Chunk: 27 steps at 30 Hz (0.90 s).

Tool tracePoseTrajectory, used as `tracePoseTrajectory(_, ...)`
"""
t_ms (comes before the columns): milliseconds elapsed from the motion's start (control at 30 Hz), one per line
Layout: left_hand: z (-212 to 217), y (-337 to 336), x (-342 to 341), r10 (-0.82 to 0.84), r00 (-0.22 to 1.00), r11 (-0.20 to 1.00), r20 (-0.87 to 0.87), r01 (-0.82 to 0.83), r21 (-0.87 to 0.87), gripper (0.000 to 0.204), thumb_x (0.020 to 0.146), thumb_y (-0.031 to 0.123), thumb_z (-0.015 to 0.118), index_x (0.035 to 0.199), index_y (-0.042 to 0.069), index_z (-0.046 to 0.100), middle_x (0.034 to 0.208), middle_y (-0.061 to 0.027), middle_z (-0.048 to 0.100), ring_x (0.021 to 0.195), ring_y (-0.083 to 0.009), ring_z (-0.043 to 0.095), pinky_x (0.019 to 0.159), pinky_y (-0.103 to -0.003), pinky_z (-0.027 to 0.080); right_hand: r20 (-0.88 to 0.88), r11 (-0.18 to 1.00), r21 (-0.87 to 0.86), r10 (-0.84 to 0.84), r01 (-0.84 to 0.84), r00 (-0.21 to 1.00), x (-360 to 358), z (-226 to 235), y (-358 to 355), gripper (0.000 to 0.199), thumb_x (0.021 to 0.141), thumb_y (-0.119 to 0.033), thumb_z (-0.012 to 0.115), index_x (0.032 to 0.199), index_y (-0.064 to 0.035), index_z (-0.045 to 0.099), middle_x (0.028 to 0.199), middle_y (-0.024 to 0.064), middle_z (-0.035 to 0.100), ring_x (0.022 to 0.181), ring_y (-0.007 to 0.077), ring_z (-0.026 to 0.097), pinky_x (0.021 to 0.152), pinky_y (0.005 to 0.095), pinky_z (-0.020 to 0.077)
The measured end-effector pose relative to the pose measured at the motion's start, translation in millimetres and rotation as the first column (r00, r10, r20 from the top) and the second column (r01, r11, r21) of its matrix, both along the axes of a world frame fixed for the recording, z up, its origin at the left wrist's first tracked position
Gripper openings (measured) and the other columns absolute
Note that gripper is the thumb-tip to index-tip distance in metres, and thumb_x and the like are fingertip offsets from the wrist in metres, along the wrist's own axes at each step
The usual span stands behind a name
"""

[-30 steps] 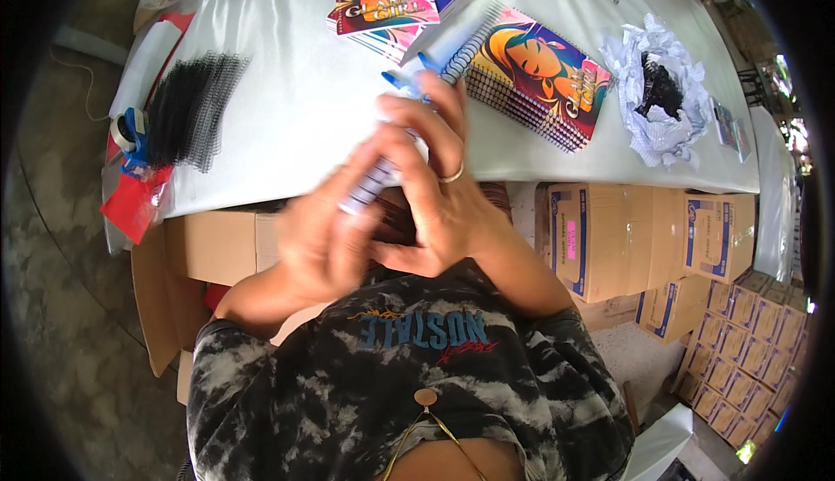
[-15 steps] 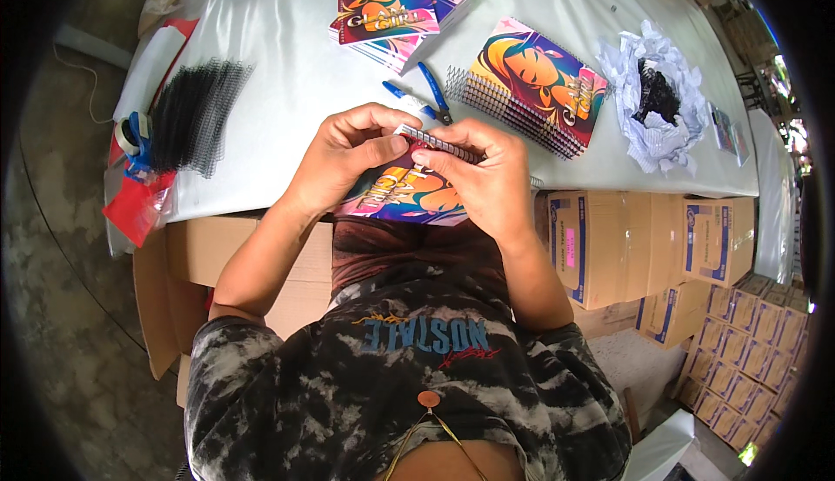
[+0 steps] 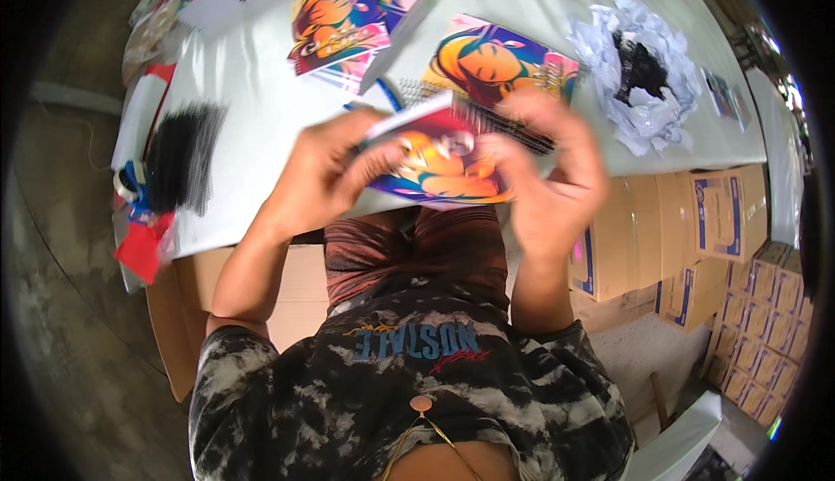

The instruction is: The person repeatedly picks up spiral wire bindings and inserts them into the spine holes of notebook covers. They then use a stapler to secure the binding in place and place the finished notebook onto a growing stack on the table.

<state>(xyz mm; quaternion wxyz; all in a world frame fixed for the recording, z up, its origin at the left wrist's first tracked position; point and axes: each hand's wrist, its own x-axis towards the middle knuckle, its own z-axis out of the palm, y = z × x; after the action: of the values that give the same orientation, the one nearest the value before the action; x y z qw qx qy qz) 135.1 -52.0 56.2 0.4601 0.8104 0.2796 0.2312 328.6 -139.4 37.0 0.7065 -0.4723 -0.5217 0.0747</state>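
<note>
A spiral notebook (image 3: 444, 177) with a colourful illustrated cover is lifted above the table's near edge and tilted. My left hand (image 3: 326, 163) grips its left side, thumb on the cover and fingers behind. At the opposite side, my right hand (image 3: 561, 168) is blurred, with its thumb at the cover's edge and its fingers curled by the dark wire binding (image 3: 500, 124). Just beyond, blue-handled pliers (image 3: 387, 94) are partly hidden by the notebook and my left hand. A stack of similar notebooks (image 3: 496, 59) lies behind my right hand.
More notebooks (image 3: 339, 24) lie farther back. Black wire spirals (image 3: 183, 155) and a blue tape dispenser (image 3: 135, 190) are at the left. Crumpled white paper (image 3: 609, 116) holds black wire bits at the right. Cardboard boxes (image 3: 639, 237) stand below the table's right side.
The notebook has risen from near my lap and turned, with more of its cover showing. My right hand has moved right, away from my left. The view has shifted slightly.
</note>
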Motion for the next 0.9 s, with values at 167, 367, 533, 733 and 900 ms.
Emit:
tracePoseTrajectory(167, -8, 52, 90, 0.367, 0.853, 0.902, 0.372, -0.423, 0.081, 0.045, 0.087, 0.022, 0.061, 0.119, -0.004, 0.042, 0.101, -0.0099, 0.057, 0.079, -0.0173, 0.059, 0.071, -0.028, 0.048, -0.401, 0.901, 0.131, -0.334, 0.414, 0.853, 72, -38, 0, 0.048, 0.093, -0.027, 0.047, 0.125, 0.0079, 0.042, 0.129, 0.0179, 0.045, 0.119, 0.0245, 0.044, 0.102, 0.0368, 0.0316)
tracePoseTrajectory(367, -117, 96, 139, 0.421, 0.906, 0.739, 0.044, -0.371, 0.563, 0.021, 0.085, 0.021, 0.059, 0.094, 0.002, 0.063, 0.095, -0.0152, 0.057, 0.088, -0.0297, 0.056, 0.078, -0.035, 0.045, -0.047, 0.905, -0.173, -0.401, 0.388, 0.915, 81, -142, 25, 0.043, 0.094, -0.016, 0.044, 0.131, 0.0046, 0.04, 0.136, 0.0218, 0.039, 0.124, 0.0271, 0.041, 0.1, 0.0345, 0.0342)
tracePoseTrajectory(533, -124, 72, 139, 0.496, 0.805, 0.69, 0.326, -0.593, 0.416, 0.016, 0.087, 0.015, 0.057, 0.081, 0.0, 0.061, 0.081, -0.0116, 0.057, 0.069, -0.0212, 0.054, 0.063, -0.03, 0.044, -0.17, 0.873, -0.195, -0.479, 0.447, 0.861, 70, -138, 28, 0.034, 0.089, -0.004, 0.052, 0.121, 0.0062, 0.05, 0.129, 0.0226, 0.047, 0.112, 0.0231, 0.052, 0.09, 0.0312, 0.0429)
tracePoseTrajectory(733, -147, 73, 130, 0.639, 0.68, 0.645, 0.36, -0.729, 0.232, 0.025, 0.085, 0.014, 0.061, 0.067, 0.0, 0.052, 0.068, -0.007, 0.051, 0.061, -0.0139, 0.047, 0.053, -0.027, 0.039, 0.0, 0.856, -0.182, -0.493, 0.484, 0.87, 71, -140, 29, 0.028, 0.09, -0.007, 0.05, 0.113, 0.007, 0.055, 0.124, 0.025, 0.051, 0.109, 0.0266, 0.054, 0.09, 0.0323, 0.0422)
tracePoseTrajectory(900, -93, 94, 91, 0.478, 0.852, 0.526, 0.215, -0.473, 0.707, 0.022, 0.073, 0.007, 0.059, 0.094, 0.004, 0.06, 0.09, -0.0125, 0.06, 0.087, -0.0315, 0.052, 0.081, -0.042, 0.039, 0.035, 0.843, -0.213, -0.499, 0.495, 0.866, 69, -137, 22, 0.03, 0.092, -0.009, 0.047, 0.115, 0.0083, 0.053, 0.128, 0.0253, 0.047, 0.116, 0.0288, 0.049, 0.093, 0.0341, 0.0408)
